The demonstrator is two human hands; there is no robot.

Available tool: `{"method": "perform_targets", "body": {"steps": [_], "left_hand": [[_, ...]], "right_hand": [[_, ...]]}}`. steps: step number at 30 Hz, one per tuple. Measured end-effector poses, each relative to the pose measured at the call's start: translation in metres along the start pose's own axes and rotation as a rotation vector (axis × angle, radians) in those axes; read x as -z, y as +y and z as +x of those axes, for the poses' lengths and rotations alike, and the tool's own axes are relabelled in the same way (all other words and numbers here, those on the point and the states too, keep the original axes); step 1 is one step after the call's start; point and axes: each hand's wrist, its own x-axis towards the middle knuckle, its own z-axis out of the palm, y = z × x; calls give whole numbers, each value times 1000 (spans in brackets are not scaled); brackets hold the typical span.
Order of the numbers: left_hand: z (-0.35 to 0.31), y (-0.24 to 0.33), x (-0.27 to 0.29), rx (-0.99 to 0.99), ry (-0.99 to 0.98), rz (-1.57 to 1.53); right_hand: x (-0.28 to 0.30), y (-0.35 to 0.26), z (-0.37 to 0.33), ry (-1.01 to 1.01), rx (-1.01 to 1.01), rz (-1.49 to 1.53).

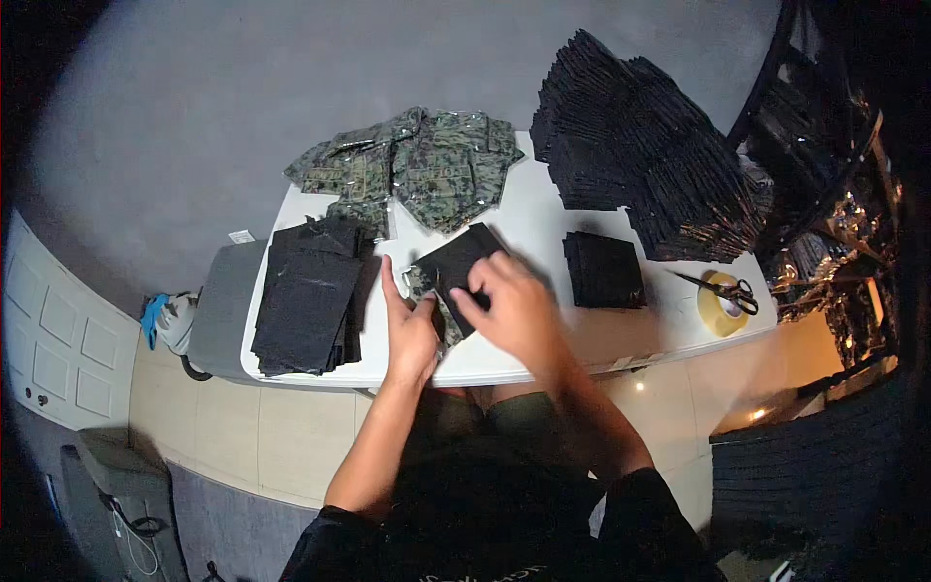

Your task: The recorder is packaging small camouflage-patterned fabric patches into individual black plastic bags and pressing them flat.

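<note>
White tabletop (529,207) here, camo shirts (454,170) behind. My right hand (514,301)'s curled over a black bag (462,254) front-center, camo fabric (420,282) peeking out beside my left hand (411,339); can't tell if either's fingers are actually gripping.

From the wearer's head, the fisheye view looks steeply down and ahead over the table (669,312), close enough that the left hand (412,335) and right hand (516,306) fall near its middle, yet wide enough for floor (225,417) and a door (70,325) at left.
</note>
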Motion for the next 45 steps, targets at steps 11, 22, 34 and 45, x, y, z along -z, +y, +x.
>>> {"method": "perform_targets", "body": {"steps": [11, 22, 34, 45], "left_hand": [[-2, 5, 23, 34, 37, -92], [5, -5, 25, 52, 53, -58], [0, -9, 22, 30, 148, -18], [-2, 2, 29, 286, -162, -48]], "right_hand": [[2, 35, -3, 62, 0, -11], [2, 80, 5, 162, -195, -59], [-32, -1, -1, 142, 51, 198], [-39, 12, 3, 9, 90, 83]]}}
